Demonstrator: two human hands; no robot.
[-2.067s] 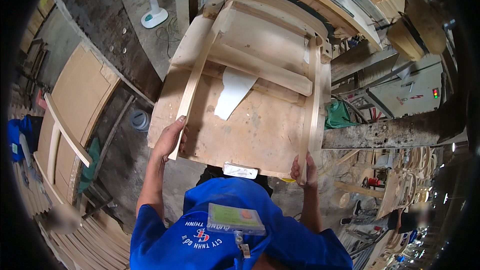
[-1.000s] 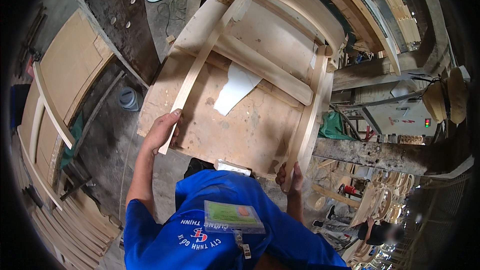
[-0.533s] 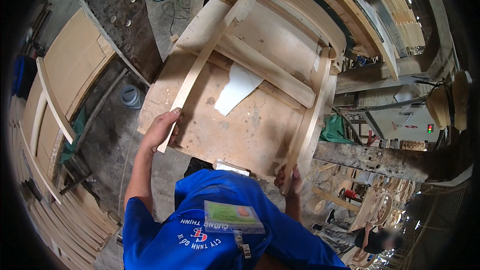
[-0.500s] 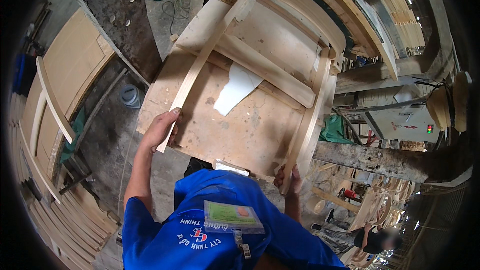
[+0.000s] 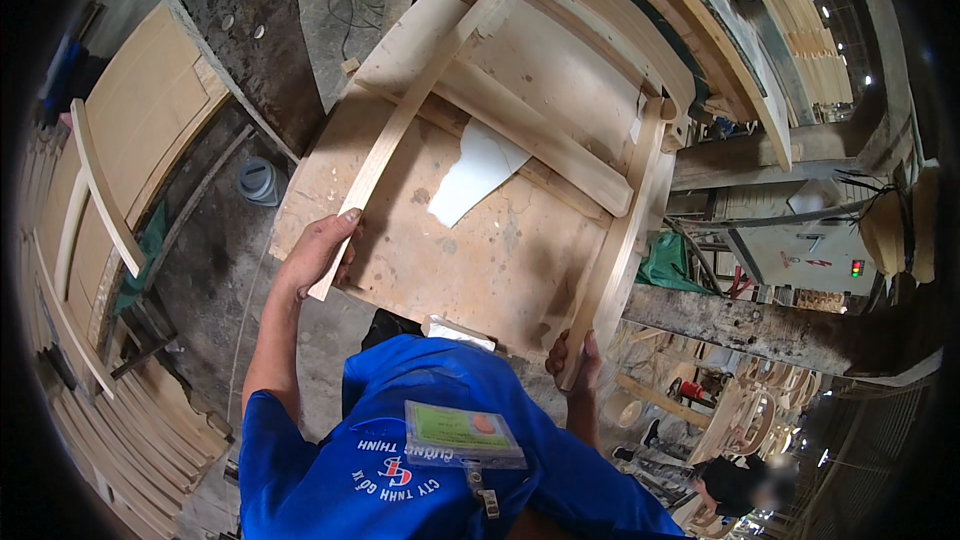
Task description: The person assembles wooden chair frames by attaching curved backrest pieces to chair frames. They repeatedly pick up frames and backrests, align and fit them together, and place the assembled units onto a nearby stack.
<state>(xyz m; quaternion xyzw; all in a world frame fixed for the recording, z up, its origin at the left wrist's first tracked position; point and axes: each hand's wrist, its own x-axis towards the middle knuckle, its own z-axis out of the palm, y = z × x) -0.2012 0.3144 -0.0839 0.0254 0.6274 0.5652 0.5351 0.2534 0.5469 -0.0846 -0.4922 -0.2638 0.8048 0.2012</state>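
A pale U-shaped bentwood frame (image 5: 404,123) extends away from me over a stained plywood worktop (image 5: 400,265), its curved end at the far side. My left hand (image 5: 322,248) is closed round the near end of its left arm, thumb on top. At the near end of the right arm, my right hand (image 5: 575,360) is closed with its fingers wrapped round the wood. Between the two arms, a thick wooden bar (image 5: 535,135) lies slantwise on the worktop. Beside that bar is a torn white sheet (image 5: 472,180).
A curved wooden form (image 5: 690,15) rises beyond the worktop. To the left, curved strips (image 5: 105,195) rest on a wooden panel (image 5: 150,80), near a grey bucket (image 5: 261,182). A dark beam (image 5: 770,330) crosses at right. Another person (image 5: 735,485) is farther off at lower right.
The whole view has shifted slightly. Both hands keep their hold on the same ends of the bentwood frame, which shows no clear movement over the worktop.
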